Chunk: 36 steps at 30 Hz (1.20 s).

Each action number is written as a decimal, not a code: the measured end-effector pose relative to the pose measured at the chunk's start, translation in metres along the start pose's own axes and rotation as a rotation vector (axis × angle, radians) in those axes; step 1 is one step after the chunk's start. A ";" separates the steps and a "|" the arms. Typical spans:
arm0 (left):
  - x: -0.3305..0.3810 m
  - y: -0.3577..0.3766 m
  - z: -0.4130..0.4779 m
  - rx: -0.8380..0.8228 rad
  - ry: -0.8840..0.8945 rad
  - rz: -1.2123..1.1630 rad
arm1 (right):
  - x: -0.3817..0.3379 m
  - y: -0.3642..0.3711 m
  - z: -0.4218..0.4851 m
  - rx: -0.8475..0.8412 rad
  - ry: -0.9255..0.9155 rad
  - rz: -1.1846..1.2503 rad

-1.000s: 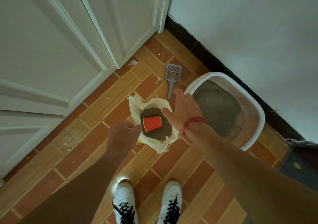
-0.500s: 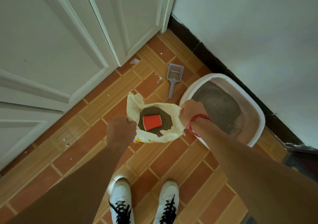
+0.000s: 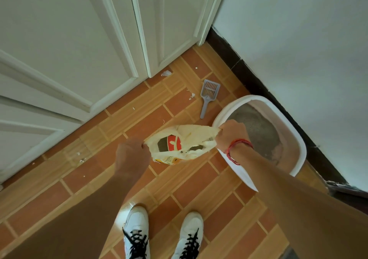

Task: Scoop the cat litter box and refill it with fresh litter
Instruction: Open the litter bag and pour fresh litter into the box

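The person stands on a floor of orange and terracotta tiles, and both hands hold a cream plastic bag stretched out between them. The left hand has its fingers curled tight round the bag's left edge. The right hand, with a red string bracelet on its wrist, grips the bunched right edge in a closed fist. The bag's mouth is pulled into a narrow slit. Through the slit show a red cup and dark litter lying inside; yellow and orange print shows on the bag's lower side. Whether the bag's bottom touches the floor cannot be told. The bag hangs just beside the near end of the litter box, and the right hand overlaps its white rim in the head view. The box is an oval tray with pinkish inner walls and a bed of grey litter that thins toward its far right end. It sits against the dark baseboard under a pale wall. A grey slotted scoop lies flat on the tiles just beyond the box and bag, apart from both, its handle pointing toward the person. Small white scraps dot the floor near the white panelled doors on the left. At the bottom of the view are two white shoes with black laces.
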State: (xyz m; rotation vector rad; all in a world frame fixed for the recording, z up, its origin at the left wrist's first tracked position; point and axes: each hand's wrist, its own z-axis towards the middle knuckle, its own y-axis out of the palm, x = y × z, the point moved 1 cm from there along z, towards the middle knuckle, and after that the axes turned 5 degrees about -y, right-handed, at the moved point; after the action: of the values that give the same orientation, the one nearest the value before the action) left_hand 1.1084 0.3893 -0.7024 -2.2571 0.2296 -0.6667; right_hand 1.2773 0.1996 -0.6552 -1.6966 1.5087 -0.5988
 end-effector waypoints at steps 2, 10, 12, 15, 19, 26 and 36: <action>-0.010 -0.011 -0.002 0.015 -0.010 -0.026 | -0.011 0.001 -0.006 -0.003 -0.016 0.019; -0.062 -0.070 -0.003 0.109 -0.109 -0.029 | -0.091 -0.011 -0.036 -0.150 -0.133 -0.021; -0.081 -0.085 -0.003 0.138 -0.145 -0.048 | -0.114 -0.007 -0.040 -0.185 -0.174 -0.055; -0.109 -0.106 -0.004 0.183 -0.222 -0.137 | -0.154 0.000 -0.043 -0.123 -0.266 -0.067; -0.150 -0.130 -0.008 0.226 -0.279 -0.163 | -0.204 0.017 -0.045 -0.103 -0.359 -0.108; -0.214 -0.168 -0.009 0.314 -0.377 -0.183 | -0.279 0.057 -0.044 -0.145 -0.448 -0.087; -0.279 -0.179 0.002 0.333 -0.466 -0.258 | -0.338 0.108 -0.039 -0.178 -0.495 -0.106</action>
State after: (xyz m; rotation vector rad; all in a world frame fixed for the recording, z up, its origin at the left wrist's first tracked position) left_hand 0.8660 0.6148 -0.6855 -2.0608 -0.3786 -0.2627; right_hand 1.1183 0.5187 -0.6692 -1.8941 1.1463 -0.0796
